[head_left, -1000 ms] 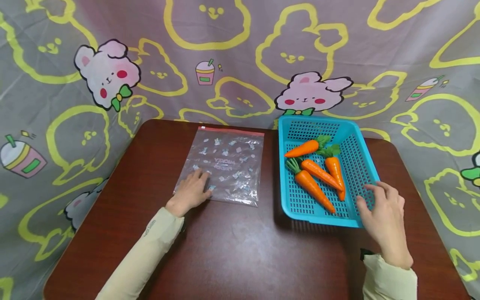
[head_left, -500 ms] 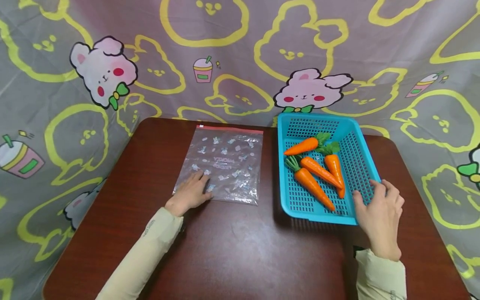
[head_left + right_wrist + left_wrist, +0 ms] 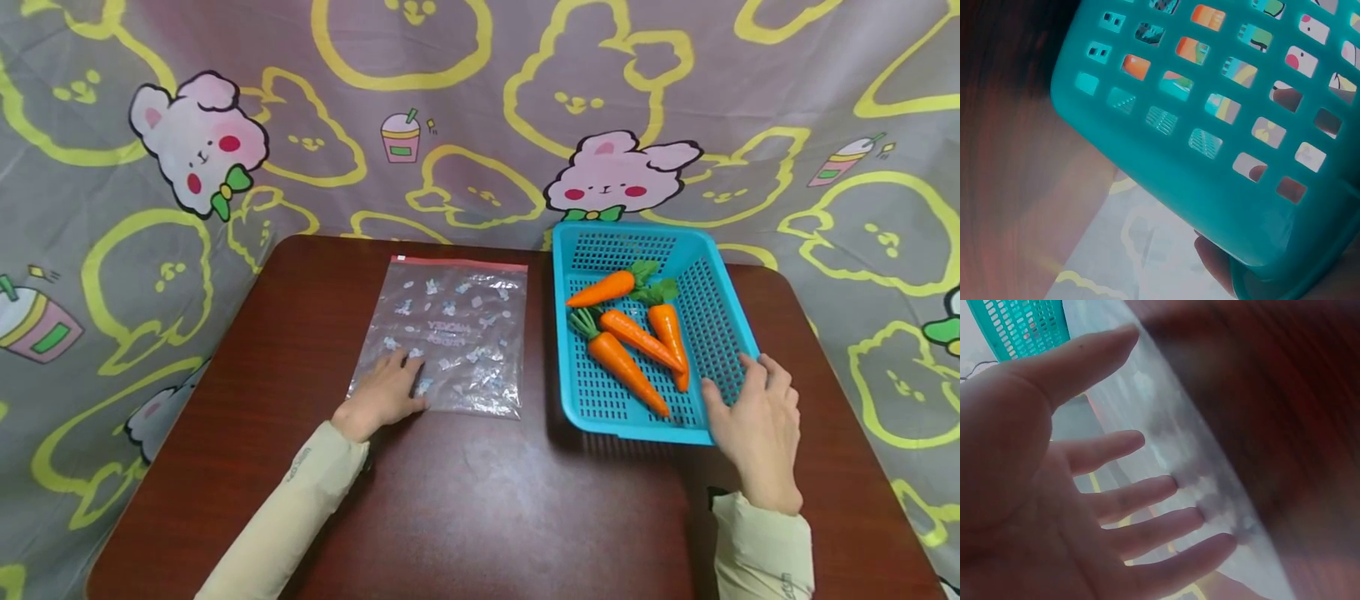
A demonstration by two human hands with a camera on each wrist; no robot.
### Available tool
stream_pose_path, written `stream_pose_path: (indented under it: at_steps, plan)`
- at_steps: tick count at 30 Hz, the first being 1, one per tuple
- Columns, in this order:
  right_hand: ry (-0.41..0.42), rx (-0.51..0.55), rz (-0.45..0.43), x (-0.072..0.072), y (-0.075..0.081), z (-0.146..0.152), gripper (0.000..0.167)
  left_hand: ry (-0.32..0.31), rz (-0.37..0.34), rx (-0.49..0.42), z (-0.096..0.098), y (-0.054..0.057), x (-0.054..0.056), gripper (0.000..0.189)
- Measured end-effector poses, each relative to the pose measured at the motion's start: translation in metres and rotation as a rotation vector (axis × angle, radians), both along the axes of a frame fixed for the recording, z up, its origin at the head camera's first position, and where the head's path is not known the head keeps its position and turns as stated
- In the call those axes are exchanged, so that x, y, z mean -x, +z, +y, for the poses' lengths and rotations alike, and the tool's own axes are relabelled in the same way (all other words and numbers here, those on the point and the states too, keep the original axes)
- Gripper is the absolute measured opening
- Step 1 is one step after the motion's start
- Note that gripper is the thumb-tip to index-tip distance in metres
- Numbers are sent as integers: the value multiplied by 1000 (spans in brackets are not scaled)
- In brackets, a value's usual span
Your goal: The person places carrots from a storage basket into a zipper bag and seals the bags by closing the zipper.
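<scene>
A clear printed zip bag [image 3: 465, 333] with a red top strip lies flat on the table, left of the blue plastic basket [image 3: 600, 433]. My left hand [image 3: 384, 390] rests on the bag's near left part. Its fingers [image 3: 1141, 494] look nearly straight and spread in the left wrist view. At the basket's near right corner, my right hand [image 3: 757, 433] grips the rim, with skin also showing through the basket's holes in the right wrist view. Part of that grip is hidden by the basket wall [image 3: 1166, 169]. Several orange carrots [image 3: 628, 373] with green tops lie inside the basket.
The dark brown wooden table [image 3: 480, 508] carries the bag and basket. Behind and at both sides hangs a grey-pink curtain [image 3: 465, 50] with rabbit prints, close to the basket's far edge.
My right hand has shifted left and forward, settling onto the basket's near right corner. The left hand stays on the bag with little movement. The head view has shifted slightly.
</scene>
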State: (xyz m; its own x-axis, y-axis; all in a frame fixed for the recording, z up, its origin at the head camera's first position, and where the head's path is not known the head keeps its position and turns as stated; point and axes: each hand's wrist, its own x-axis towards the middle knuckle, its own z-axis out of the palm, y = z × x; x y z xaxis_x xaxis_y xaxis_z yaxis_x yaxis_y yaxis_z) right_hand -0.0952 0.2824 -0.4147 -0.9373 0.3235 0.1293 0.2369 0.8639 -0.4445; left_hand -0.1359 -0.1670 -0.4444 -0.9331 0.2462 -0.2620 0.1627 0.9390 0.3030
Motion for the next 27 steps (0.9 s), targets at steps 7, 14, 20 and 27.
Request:
stream_pose_path:
  at_steps: [7, 14, 20, 27]
  plan:
    - [-17, 0, -6, 0, -2, 0, 65, -41, 23, 81, 8, -2, -7, 80]
    - [-22, -4, -3, 2, -4, 1, 64, -65, 21, 117, 20, 2, -21, 76]
    - [-25, -6, -8, 2, -4, 1, 64, -66, -22, 112, 28, 10, -29, 66]
    - [-24, -5, -16, 3, -3, 1, 64, -89, -73, 118, 29, 17, -25, 60]
